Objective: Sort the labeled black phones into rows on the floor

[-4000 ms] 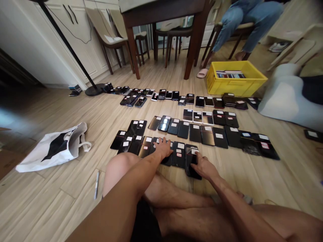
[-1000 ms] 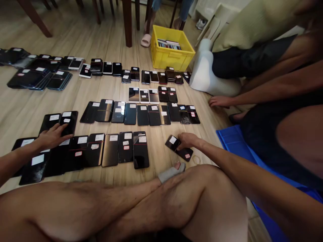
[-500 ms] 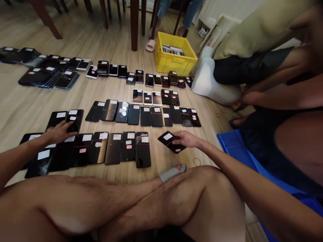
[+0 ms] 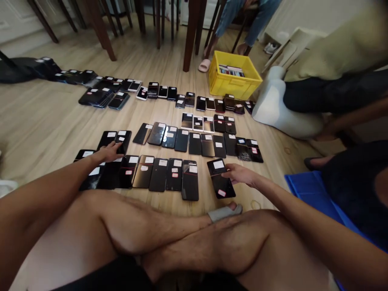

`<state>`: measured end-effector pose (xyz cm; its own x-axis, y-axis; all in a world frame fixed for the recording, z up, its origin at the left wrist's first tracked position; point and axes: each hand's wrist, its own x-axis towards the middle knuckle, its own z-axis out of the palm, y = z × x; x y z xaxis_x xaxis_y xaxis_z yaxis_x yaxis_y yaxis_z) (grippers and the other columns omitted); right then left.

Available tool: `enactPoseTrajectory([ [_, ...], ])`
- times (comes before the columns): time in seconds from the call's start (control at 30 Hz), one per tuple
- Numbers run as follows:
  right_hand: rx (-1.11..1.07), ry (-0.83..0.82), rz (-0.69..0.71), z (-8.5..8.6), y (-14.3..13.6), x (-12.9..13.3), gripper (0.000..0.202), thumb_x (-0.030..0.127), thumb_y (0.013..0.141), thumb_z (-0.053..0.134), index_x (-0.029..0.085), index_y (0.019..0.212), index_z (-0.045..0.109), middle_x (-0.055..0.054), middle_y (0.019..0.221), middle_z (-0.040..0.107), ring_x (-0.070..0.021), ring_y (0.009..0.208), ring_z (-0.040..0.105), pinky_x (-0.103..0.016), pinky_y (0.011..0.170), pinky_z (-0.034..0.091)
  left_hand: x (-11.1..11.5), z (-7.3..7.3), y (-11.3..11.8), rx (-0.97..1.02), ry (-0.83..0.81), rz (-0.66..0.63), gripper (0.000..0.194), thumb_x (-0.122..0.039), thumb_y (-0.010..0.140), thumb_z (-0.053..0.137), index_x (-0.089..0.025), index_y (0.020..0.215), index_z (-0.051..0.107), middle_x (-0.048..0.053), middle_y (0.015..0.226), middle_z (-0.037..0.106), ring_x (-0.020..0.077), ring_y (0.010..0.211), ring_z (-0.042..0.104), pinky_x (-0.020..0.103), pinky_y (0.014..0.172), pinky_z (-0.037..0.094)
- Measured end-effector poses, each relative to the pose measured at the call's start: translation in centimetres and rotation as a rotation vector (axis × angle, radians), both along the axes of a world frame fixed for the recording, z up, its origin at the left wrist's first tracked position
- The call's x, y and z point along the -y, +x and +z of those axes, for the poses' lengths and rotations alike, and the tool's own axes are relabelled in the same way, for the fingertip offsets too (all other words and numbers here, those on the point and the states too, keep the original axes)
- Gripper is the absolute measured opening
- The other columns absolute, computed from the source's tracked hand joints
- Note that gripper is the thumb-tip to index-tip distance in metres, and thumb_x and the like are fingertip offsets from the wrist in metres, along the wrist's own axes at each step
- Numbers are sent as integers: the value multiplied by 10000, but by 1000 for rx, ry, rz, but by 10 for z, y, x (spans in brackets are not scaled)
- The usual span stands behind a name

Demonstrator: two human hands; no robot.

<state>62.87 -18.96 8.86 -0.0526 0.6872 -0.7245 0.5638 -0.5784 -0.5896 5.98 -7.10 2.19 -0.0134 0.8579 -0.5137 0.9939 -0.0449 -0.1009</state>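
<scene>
My right hand [image 4: 241, 174] grips the edge of a black smartphone [image 4: 217, 182] with a white label at its top, a red-edged label near its bottom and a thin band around it. The phone is held just above or on the floor; I cannot tell which. My left hand [image 4: 110, 153] lies with fingers stretched out over a black phone [image 4: 125, 140] at the left of the near rows. Beside it runs a row of labelled dark phones, ending in a phone with a red band [image 4: 190, 186]. Fingers of the right hand behind the phone are hidden.
Further rows of phones [image 4: 182, 140] and stacked phones [image 4: 96, 98] lie on the wooden floor [image 4: 163, 109]. A yellow crate [image 4: 235, 83] holds thin items. Another person sits on a white stool [image 4: 273, 107] at right, beside a blue sheet [image 4: 309, 194]. Rubber bands lie near my foot.
The view has swung left. My right hand has turned the phone from a slant to nearly upright, its label side facing me. My left hand stays on the same phones.
</scene>
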Motion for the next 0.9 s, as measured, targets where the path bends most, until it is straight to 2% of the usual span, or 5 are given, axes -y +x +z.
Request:
enactPoseTrajectory([
  [0.27, 117, -96, 118, -39, -18, -4, 290, 242, 838, 673, 190, 1122, 641, -75, 982, 764, -214, 876, 742, -264, 688, 607, 2, 1, 2, 5, -20, 15, 964, -650, 935, 495, -127, 1675, 167, 214, 1734, 137, 368, 1587, 220, 447, 1258, 230],
  [0.47, 195, -107, 303, -53, -29, -1, 227, 399, 829, 713, 180, 862, 660, -84, 712, 723, -243, 697, 717, -282, 552, 550, 4, 5, 0, 48, -41, -18, 954, -580, 937, 504, -88, 1671, 144, 245, 1729, 109, 355, 1603, 162, 455, 1266, 189],
  [0.57, 223, -48, 361, -40, -24, -8, 279, 448, 841, 685, 174, 889, 666, -101, 774, 739, -239, 725, 710, -285, 581, 536, 5, 5, 1, 50, -34, -14, 926, -560, 942, 503, -93, 1668, 167, 246, 1728, 112, 359, 1598, 183, 469, 1263, 195],
  [0.7, 295, 198, 438, -3, -16, -17, 309, 413, 886, 609, 158, 1046, 679, -112, 884, 740, -247, 827, 695, -303, 687, 505, 4, 3, 3, 44, -25, 0, 934, -556, 940, 522, -95, 1668, 161, 259, 1724, 103, 369, 1597, 182, 494, 1261, 191],
  [0.9, 388, 385, 380, 38, -24, 9, 352, 440, 941, 544, 180, 1125, 695, -106, 985, 747, -270, 892, 685, -333, 764, 486, -1, -7, -4, 41, -18, 10, 932, -568, 947, 519, -110, 1673, 156, 247, 1731, 94, 374, 1594, 196, 511, 1262, 198],
])
